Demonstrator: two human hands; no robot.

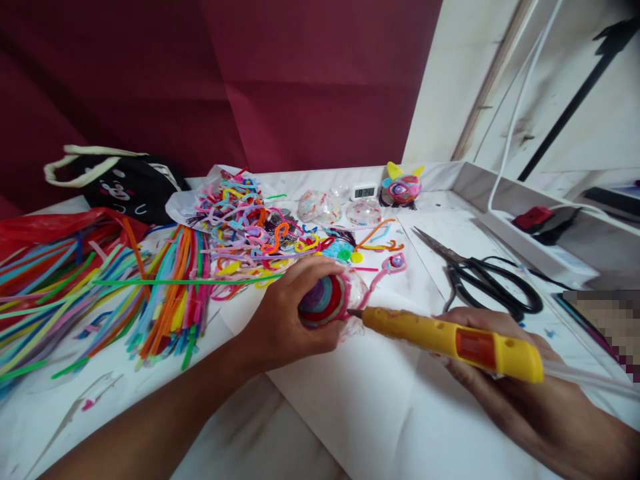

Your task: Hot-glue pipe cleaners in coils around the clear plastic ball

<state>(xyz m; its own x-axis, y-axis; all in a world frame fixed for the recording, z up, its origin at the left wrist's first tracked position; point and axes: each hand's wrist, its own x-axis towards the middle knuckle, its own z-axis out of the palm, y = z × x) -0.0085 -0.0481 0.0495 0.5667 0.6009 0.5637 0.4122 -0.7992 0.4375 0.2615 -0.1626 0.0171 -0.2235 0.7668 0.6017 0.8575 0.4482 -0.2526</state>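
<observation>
In my left hand (pixel 295 313) is a round ball (pixel 327 300) wound with purple, blue, red and pink pipe cleaner; its right side shows clear plastic. My fingers and thumb wrap round it. A pink pipe cleaner strand (pixel 373 287) sticks out from the ball and ends in a small loop with a purple bead-like centre. My right hand (pixel 515 387) grips a yellow hot glue gun (pixel 450 337) with a clear glue stick in its back. The gun's dark nozzle tip is at the ball's pink edge; whether it touches, I cannot tell.
Black-handled scissors (pixel 480 273) lie right of white paper (pixel 350 393). Bundles of pipe cleaners (pixel 175 293) spread at left, with a tangled heap (pixel 240 213) behind. A finished-looking horned ball (pixel 401 187), a small digital clock (pixel 363 193) and a power strip (pixel 545 247) stand farther back.
</observation>
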